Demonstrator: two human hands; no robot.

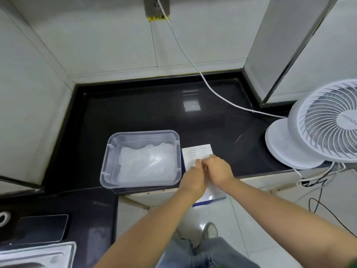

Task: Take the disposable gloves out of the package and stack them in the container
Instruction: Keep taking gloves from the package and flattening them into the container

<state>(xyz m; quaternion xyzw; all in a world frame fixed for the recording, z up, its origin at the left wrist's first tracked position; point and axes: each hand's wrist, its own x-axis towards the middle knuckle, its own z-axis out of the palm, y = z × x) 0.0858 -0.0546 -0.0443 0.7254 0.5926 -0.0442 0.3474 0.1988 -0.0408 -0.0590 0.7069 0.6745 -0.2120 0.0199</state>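
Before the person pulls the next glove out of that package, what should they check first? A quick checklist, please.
1. The left hand and right hand hold the package: ok.
2. A glove is already pinched: cannot tell.
3. The package lies fully on the counter: not ok, its near end hangs over the edge.
4. The container sits close, left of the package: ok.
5. There is room above the gloves in the container: ok.
6. The fan is off: cannot tell.
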